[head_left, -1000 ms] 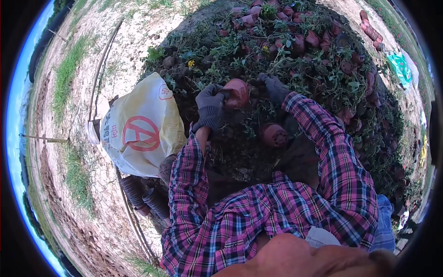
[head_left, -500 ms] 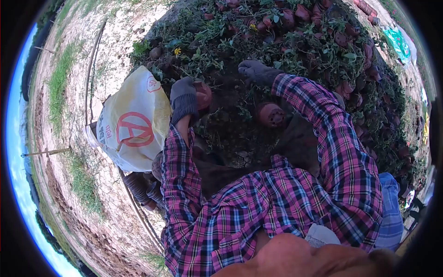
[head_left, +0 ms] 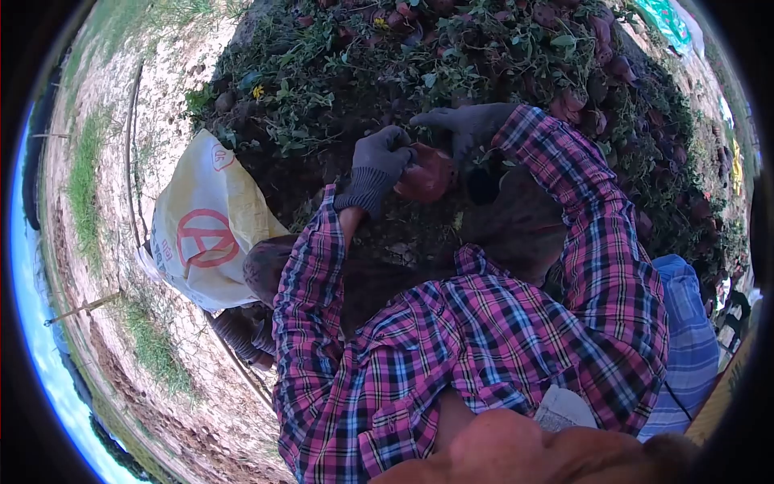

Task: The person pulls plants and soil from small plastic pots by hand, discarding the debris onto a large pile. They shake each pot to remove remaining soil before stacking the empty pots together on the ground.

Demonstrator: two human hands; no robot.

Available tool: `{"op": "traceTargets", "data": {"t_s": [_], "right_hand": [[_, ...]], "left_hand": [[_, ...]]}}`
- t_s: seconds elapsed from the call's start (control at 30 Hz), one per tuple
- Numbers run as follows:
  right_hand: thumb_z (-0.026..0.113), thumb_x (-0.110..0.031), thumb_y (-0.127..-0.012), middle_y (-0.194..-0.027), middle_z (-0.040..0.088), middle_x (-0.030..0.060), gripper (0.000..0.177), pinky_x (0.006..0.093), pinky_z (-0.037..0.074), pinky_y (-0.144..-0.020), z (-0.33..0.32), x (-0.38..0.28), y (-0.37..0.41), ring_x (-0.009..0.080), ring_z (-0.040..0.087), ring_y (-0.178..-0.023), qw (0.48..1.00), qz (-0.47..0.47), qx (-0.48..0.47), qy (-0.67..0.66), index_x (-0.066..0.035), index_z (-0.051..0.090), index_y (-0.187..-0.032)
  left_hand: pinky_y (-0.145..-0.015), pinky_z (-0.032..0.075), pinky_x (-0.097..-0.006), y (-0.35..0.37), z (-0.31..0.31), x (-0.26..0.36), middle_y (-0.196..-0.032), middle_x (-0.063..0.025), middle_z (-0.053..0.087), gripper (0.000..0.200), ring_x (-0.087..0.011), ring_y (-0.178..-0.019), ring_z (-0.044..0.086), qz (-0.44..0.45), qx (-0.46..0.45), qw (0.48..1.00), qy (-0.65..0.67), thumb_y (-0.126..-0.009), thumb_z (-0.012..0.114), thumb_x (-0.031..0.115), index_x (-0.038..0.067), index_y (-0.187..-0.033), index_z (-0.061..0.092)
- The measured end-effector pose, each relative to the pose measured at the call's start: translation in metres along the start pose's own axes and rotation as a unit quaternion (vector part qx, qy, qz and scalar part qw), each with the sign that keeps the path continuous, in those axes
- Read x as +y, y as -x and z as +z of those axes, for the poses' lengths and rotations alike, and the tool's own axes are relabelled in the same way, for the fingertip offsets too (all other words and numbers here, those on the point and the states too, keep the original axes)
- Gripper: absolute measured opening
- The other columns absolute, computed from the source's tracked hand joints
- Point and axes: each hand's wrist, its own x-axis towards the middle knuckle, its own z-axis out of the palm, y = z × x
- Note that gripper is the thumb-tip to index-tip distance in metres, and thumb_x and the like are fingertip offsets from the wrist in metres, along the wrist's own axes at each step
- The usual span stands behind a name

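Note:
My left hand [head_left: 383, 165], in a dark grey knitted glove, grips the rim of a reddish-brown plant pot [head_left: 430, 176] in front of my body. My right hand [head_left: 469, 125], gloved alike, is just above and to the right of that pot, with fingers apart and one stretched to the left. Below my right hand shows a dark round shape [head_left: 484, 185]. Leafy weeds [head_left: 298, 121] and dark soil lie beyond both hands.
A white and yellow sack [head_left: 201, 218] with a red circled print stands at left. Stacked dark pots [head_left: 242, 339] lie below it. Many reddish pots [head_left: 568, 105] sit among the weeds at upper right. A green and white bag [head_left: 665, 22] is farther off.
My left hand has moved right, toward my right hand, with a pot in its grip. My right hand's fingers have spread from a curled shape. The view has shifted slightly.

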Motion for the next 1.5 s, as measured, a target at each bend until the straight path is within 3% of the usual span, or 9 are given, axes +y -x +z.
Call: {"op": "traceTargets", "data": {"t_s": [0.27, 0.37, 0.47, 0.5, 0.6, 0.87, 1.0, 1.17, 1.5], "right_hand": [[0.078, -0.039, -0.055, -0.133, 0.027, 0.0142, 0.106, 0.0434, 0.036, -0.095, 0.057, 0.017, 0.014, 0.0367, 0.041, -0.117, 0.995, 0.082, -0.038, 0.029, -0.028, 0.013, -0.138], [0.074, -0.041, -0.059, -0.132, 0.029, 0.0124, 0.101, 0.0436, 0.037, -0.094, 0.083, 0.029, -0.004, 0.0366, 0.043, -0.115, 0.991, 0.126, -0.007, 0.037, -0.031, 0.012, -0.138], [0.072, -0.044, -0.06, -0.134, 0.028, 0.0108, 0.098, 0.0443, 0.037, -0.094, 0.09, 0.035, -0.011, 0.035, 0.042, -0.116, 0.992, 0.122, 0.018, -0.005, -0.032, 0.013, -0.138], [0.072, -0.045, -0.06, -0.135, 0.028, 0.0104, 0.098, 0.0443, 0.037, -0.094, 0.084, 0.028, -0.008, 0.0343, 0.042, -0.117, 0.992, 0.127, 0.001, -0.006, -0.03, 0.015, -0.137], [0.073, -0.046, -0.058, -0.136, 0.027, 0.0092, 0.099, 0.0451, 0.037, -0.094, 0.093, 0.042, -0.011, 0.0339, 0.041, -0.117, 0.996, 0.083, 0.017, 0.001, -0.03, 0.017, -0.137], [0.076, -0.041, -0.054, -0.136, 0.026, 0.009, 0.107, 0.0503, 0.04, -0.087, 0.128, 0.096, -0.04, 0.0357, 0.048, -0.109, 0.998, -0.014, 0.063, 0.028, -0.034, 0.01, -0.138], [0.076, -0.038, -0.056, -0.139, 0.023, 0.0092, 0.107, 0.0516, 0.042, -0.085, 0.12, 0.084, -0.037, 0.0362, 0.051, -0.106, 0.997, 0.047, 0.021, 0.058, -0.036, 0.006, -0.138], [0.061, -0.032, -0.074, -0.147, 0.007, 0.0115, 0.093, 0.0523, 0.048, -0.074, 0.114, 0.062, -0.028, 0.0359, 0.058, -0.096, 0.984, 0.143, 0.02, 0.104, -0.041, -0.008, -0.136], [0.058, -0.034, -0.075, -0.129, 0.041, 0.0128, 0.075, 0.0467, 0.047, -0.077, 0.104, 0.082, -0.053, 0.0342, 0.058, -0.094, 0.987, 0.115, 0.0, 0.117, -0.037, 0.015, -0.137]], "left_hand": [[-0.065, 0.049, -0.0316, 0.005, 0.059, -0.009, -0.093, -0.0075, 0.062, 0.02, -0.0252, -0.068, 0.061, 0.269, -0.045, 0.934, -0.233, -0.071, 0.065, 0.017, 0.009, -0.089, 0.061], [-0.07, 0.049, -0.0331, -0.003, 0.07, -0.044, -0.098, -0.0077, 0.06, 0.043, -0.0253, -0.076, 0.061, 0.295, -0.053, 0.943, -0.146, -0.069, 0.069, 0.022, 0.013, -0.109, 0.056], [-0.076, 0.049, -0.0359, 0.006, 0.031, -0.011, -0.108, -0.0113, 0.056, 0.069, -0.0266, -0.089, 0.06, -0.003, -0.124, 0.992, 0.001, -0.066, 0.073, 0.027, 0.019, -0.126, 0.043], [-0.086, 0.044, -0.0407, 0.002, 0.018, -0.022, -0.124, -0.0162, 0.045, 0.092, -0.0319, -0.107, 0.051, 0.127, -0.126, 0.967, -0.18, -0.059, 0.077, 0.035, 0.022, -0.136, 0.028], [-0.095, 0.037, -0.0446, 0.012, 0.031, -0.062, -0.13, -0.0206, 0.035, 0.096, -0.0355, -0.121, 0.036, 0.087, -0.167, 0.913, -0.361, -0.059, 0.076, 0.039, 0.021, -0.138, 0.023], [-0.093, 0.037, -0.0443, 0.003, 0.062, -0.096, -0.127, -0.0193, 0.038, 0.099, -0.0385, -0.113, 0.042, 0.09, -0.157, 0.851, -0.492, -0.062, 0.071, 0.036, 0.018, -0.14, 0.013], [-0.094, 0.037, -0.0417, -0.004, 0.051, -0.097, -0.131, -0.0176, 0.034, 0.108, -0.0341, -0.117, 0.041, 0.039, -0.269, 0.919, -0.284, -0.058, 0.075, 0.04, 0.013, -0.14, 0.01], [-0.094, 0.036, -0.0419, -0.006, 0.088, -0.121, -0.129, -0.0155, 0.037, 0.103, -0.0331, -0.116, 0.042, 0.043, -0.092, 0.917, -0.386, -0.061, 0.073, 0.042, 0.015, -0.14, 0.013], [-0.087, 0.039, -0.0462, -0.022, 0.089, -0.127, -0.119, -0.0171, 0.045, 0.098, -0.0366, -0.107, 0.047, -0.018, -0.131, 0.932, -0.336, -0.064, 0.069, 0.045, 0.025, -0.14, 0.01]]}}
